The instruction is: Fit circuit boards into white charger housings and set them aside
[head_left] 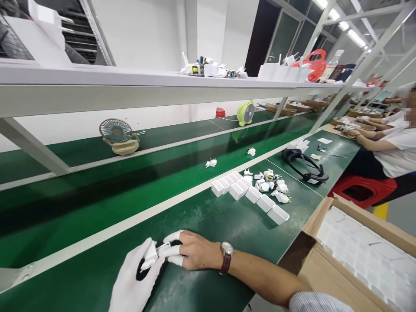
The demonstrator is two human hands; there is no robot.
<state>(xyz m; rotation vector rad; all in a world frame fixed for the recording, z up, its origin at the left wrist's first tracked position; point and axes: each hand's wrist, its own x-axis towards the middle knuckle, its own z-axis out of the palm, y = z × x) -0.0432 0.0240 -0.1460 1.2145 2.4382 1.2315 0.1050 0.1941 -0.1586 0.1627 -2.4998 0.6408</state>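
My left hand (136,275), in a white glove, is closed on a white power adapter (150,255) just above the green bench. My right hand (195,250) has white finger covers and pinches at the adapter's prong end from the right. Its fingertips partly hide that end. Beyond the hands lie several open white plastic cases (278,214) in slanting rows. Just behind them is a loose heap of white plug parts (268,184) with bare circuit boards and yellow components.
A green conveyor belt (156,182) runs behind the bench, carrying two small plug assemblies (211,163). A black head strap (305,167) lies at the right. A cardboard box (320,216) of white cases stands at the bench edge. A shelf (146,80) crosses overhead. Co-workers sit farther right.
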